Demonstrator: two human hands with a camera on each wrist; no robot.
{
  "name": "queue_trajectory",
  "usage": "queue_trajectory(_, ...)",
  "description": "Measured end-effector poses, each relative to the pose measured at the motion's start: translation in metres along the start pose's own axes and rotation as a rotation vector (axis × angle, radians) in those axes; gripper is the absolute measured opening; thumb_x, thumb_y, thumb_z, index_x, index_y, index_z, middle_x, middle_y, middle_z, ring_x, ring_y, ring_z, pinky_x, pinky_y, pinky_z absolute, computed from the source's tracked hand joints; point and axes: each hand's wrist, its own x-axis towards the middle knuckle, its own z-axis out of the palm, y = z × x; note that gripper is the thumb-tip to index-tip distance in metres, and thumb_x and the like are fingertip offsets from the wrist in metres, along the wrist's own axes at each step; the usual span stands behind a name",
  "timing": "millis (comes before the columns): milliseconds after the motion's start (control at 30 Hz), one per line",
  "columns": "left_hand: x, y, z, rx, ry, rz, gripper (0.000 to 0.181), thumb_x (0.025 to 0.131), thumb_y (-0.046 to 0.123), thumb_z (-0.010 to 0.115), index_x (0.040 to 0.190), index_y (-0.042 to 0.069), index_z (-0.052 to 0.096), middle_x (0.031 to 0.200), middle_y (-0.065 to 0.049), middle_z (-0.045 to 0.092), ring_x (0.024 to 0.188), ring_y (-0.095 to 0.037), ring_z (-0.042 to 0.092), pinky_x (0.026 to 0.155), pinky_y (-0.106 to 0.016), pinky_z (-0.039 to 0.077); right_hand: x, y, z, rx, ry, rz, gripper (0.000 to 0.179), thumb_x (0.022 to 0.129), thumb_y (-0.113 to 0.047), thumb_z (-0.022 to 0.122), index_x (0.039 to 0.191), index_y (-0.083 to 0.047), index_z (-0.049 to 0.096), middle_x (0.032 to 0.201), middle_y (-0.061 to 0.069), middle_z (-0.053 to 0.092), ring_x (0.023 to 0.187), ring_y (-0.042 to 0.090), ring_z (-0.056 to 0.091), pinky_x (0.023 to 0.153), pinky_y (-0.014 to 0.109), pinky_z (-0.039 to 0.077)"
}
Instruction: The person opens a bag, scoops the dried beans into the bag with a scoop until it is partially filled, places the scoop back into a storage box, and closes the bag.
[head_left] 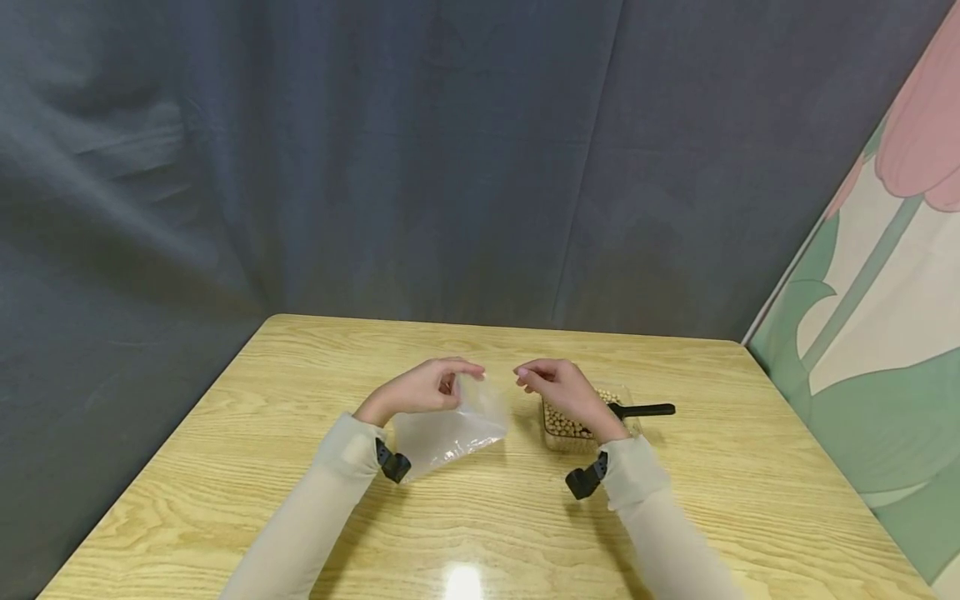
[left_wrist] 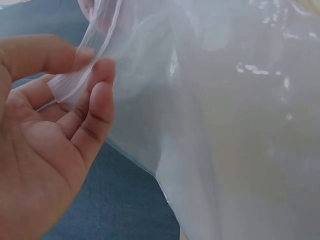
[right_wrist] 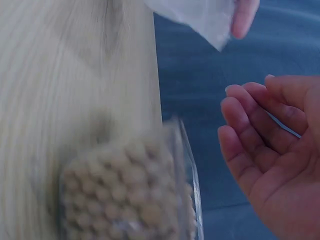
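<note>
A clear plastic zip bag point(head_left: 446, 437) hangs above the table from my left hand point(head_left: 426, 387). Thumb and fingers pinch it near one end of the zip strip point(left_wrist: 95, 50), as the left wrist view shows. My right hand point(head_left: 562, 389) is in the air to the right of the bag, apart from it, its fingers point(right_wrist: 235, 145) loosely bent and nothing between them. Under the right wrist stands a clear container point(head_left: 551, 437) full of round beige beans or balls point(right_wrist: 115, 190). A black handle point(head_left: 648, 410) sticks out over its right side; its other end is hidden.
The wooden table point(head_left: 225, 483) carries the container right of the middle. A dark curtain point(head_left: 450, 167) hangs behind the table's far edge. At the right side is a cloth with a tulip pattern point(head_left: 892, 333). Black cameras point(head_left: 585, 481) are strapped to both wrists.
</note>
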Motion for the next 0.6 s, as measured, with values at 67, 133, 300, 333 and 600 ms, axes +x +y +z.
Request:
queue_trajectory(67, 0.0, -0.001, 0.0, -0.001, -0.006, -0.008, 0.055, 0.087, -0.002, 0.057, 0.14, 0.004, 0.047, 0.131, -0.013, 0.053, 0.072, -0.011, 0.046, 0.068, -0.023, 0.04, -0.001, 0.001, -0.006, -0.019, -0.008, 0.001, 0.032, 0.099, -0.027, 0.051, 0.12, -0.008, 0.067, 0.107, 0.015, 0.07, 0.098, 0.028, 0.066, 0.081, 0.038, 0.052)
queue_trajectory(133, -0.001, -0.002, 0.0, -0.004, -0.009, -0.011, 0.056, 0.086, -0.002, 0.057, 0.141, 0.002, 0.046, 0.131, -0.015, 0.054, 0.075, -0.011, 0.048, 0.069, -0.023, 0.041, -0.003, 0.004, -0.011, -0.038, -0.017, -0.004, 0.033, 0.1, -0.026, 0.05, 0.121, -0.007, 0.066, 0.109, 0.015, 0.069, 0.099, 0.029, 0.065, 0.08, 0.037, 0.051)
queue_trajectory(300, -0.002, -0.004, 0.0, -0.009, -0.008, -0.012, 0.056, 0.086, -0.002, 0.057, 0.141, 0.001, 0.046, 0.131, -0.014, 0.054, 0.076, -0.011, 0.05, 0.07, -0.023, 0.043, -0.009, 0.011, -0.028, -0.074, -0.034, -0.001, 0.035, 0.1, -0.028, 0.05, 0.123, -0.007, 0.064, 0.115, 0.013, 0.067, 0.103, 0.027, 0.065, 0.085, 0.041, 0.052)
queue_trajectory(333, -0.002, -0.005, 0.0, -0.009, -0.008, -0.01, 0.055, 0.086, -0.002, 0.057, 0.141, 0.001, 0.046, 0.131, -0.014, 0.054, 0.076, -0.011, 0.05, 0.07, -0.023, 0.043, -0.01, 0.012, -0.032, -0.085, -0.036, 0.001, 0.035, 0.1, -0.029, 0.05, 0.124, -0.007, 0.064, 0.116, 0.013, 0.067, 0.104, 0.027, 0.065, 0.086, 0.042, 0.052)
queue_trajectory(600, -0.003, -0.006, -0.001, -0.017, -0.008, -0.021, 0.052, 0.088, -0.001, 0.056, 0.139, 0.002, 0.048, 0.128, -0.015, 0.054, 0.075, -0.011, 0.049, 0.069, -0.023, 0.042, -0.019, 0.02, -0.065, -0.245, -0.074, -0.039, 0.038, 0.1, -0.031, 0.05, 0.122, -0.005, 0.065, 0.119, 0.016, 0.065, 0.103, 0.028, 0.064, 0.085, 0.044, 0.052)
